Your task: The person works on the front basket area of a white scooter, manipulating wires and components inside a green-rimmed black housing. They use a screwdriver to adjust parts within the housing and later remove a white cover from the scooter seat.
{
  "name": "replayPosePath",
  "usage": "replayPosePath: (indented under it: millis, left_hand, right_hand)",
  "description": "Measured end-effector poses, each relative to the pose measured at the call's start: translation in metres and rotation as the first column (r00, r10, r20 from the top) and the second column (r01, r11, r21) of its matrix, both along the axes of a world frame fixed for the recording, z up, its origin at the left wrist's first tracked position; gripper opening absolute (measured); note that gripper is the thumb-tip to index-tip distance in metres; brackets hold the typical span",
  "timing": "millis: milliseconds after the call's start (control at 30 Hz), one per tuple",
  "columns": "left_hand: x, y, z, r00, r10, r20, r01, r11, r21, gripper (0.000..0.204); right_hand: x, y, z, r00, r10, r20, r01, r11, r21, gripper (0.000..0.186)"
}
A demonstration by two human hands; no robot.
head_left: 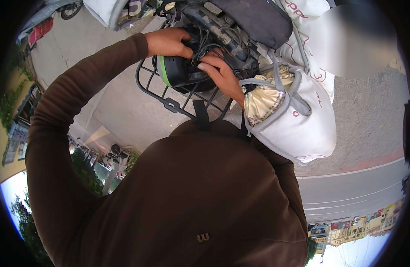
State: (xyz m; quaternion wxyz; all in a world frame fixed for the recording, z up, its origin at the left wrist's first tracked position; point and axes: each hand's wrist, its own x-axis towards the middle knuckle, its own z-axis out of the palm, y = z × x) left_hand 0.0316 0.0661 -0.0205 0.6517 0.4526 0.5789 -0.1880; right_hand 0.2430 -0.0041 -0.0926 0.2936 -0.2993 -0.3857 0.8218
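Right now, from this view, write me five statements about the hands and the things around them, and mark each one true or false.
1. The left hand and the right hand are both at the dark cables. True.
2. The black casing has a red edge. False: its edge is green.
3. The left sleeve is brown. True.
4. The white bag is left of both hands. False: it is to their right.
5. The black rack has open bars. True.

A rounded black plastic housing (180, 73) with a bright green strip (164, 72) sits over the black metal rack (171, 105), its green side toward the rack's left edge. Thin dark wires (205, 47) loop loosely beside it, their ends hidden.
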Motion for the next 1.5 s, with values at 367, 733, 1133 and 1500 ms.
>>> replayPosePath:
  millis: [367,733,1133,1500]
  left_hand:
    - [-0.002,-0.004,0.009,0.885,0.463,0.045,-0.44,0.865,-0.241,0.042]
    - [0.011,-0.133,0.017,0.063,0.832,0.551,-0.998,0.041,0.051,0.083]
    - [0.045,-0.123,0.015,0.178,0.85,0.495,-0.913,-0.045,0.405,0.078]
    - [0.027,-0.119,0.004,0.109,0.876,0.47,-0.942,-0.059,0.33,0.06]
  right_hand:
    - [-0.013,0.025,0.019,0.977,0.034,0.208,-0.036,0.999,0.008,0.037]
    - [-0.028,0.011,0.05,0.806,-0.106,0.583,0.042,0.992,0.122,0.026]
    - [-0.023,0.017,0.038,0.861,-0.16,0.484,-0.111,0.867,0.485,0.016]
    - [-0.026,0.022,0.06,0.796,-0.27,0.542,-0.279,0.632,0.723,0.022]
